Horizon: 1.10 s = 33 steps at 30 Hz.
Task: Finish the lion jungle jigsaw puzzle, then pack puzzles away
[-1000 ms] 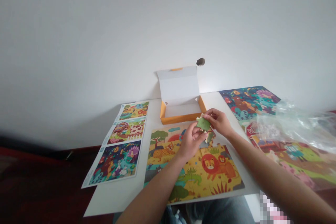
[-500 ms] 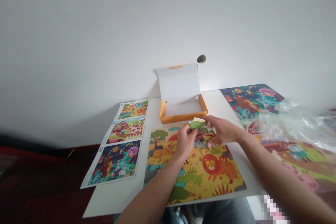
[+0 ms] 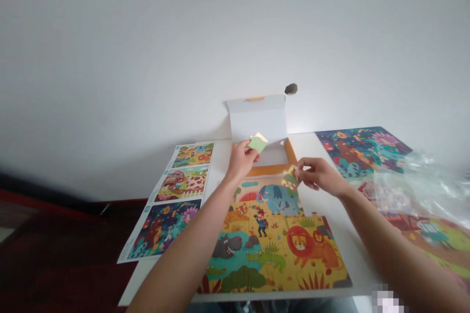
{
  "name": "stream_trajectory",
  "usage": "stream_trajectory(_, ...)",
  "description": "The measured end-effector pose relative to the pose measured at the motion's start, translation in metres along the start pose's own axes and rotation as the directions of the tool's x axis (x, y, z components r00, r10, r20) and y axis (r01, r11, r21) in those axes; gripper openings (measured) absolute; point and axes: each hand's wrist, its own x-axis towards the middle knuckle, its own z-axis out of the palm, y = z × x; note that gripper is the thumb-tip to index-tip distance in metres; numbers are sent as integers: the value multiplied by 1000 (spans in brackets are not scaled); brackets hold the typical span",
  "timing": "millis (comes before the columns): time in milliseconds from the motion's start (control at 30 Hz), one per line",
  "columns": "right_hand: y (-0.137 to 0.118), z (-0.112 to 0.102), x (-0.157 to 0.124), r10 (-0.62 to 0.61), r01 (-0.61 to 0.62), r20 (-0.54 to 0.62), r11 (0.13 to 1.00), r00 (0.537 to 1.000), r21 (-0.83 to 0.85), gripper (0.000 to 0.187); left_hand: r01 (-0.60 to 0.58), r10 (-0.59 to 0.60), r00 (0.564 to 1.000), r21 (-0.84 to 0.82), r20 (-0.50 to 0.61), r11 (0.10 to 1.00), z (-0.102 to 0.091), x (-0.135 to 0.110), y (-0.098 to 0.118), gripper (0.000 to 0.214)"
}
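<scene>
My left hand (image 3: 243, 159) is raised over the front of the open box, its fingers pinching a small stack of light-green puzzle pieces (image 3: 258, 142). Between the thumb and fingers of my right hand (image 3: 316, 174) is a single green and yellow puzzle piece (image 3: 290, 177), slightly blurred. This piece hovers by the upper right part of a jigsaw puzzle (image 3: 271, 254) with elephants, lions, a hippo and a crocodile. The puzzle's upper right corner has a stepped edge where white table shows.
Behind the puzzle, an orange box (image 3: 292, 150) stands with its lid up against the wall. A picture sheet (image 3: 157, 222) lies on the left. A dark animal puzzle (image 3: 362, 149), a farm puzzle (image 3: 433, 230) and clear plastic bags (image 3: 414, 186) are on the right.
My left hand has lifted up and away from the puzzle with the stack. My right hand has drawn apart to the right and now holds one piece. The view has shifted slightly.
</scene>
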Motion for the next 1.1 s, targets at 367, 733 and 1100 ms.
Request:
stream_trajectory(367, 0, 63, -76, -261, -27, -222, 591, 939, -807, 95, -441, 208, 883, 594, 420, 673, -73, -142, -9, 47)
stream_trajectory(733, 10, 80, -86, 23, -130, -142, 574, 990, -808, 65, -511, 90, 849, 768, 520, 385, -71, -194, -54, 72)
stream_trajectory(1100, 10, 74, -89, -140, 108, 20, 660, 990, -744, 20, -518, 105, 851, 787, 515, 336, -70, -193, -51, 70)
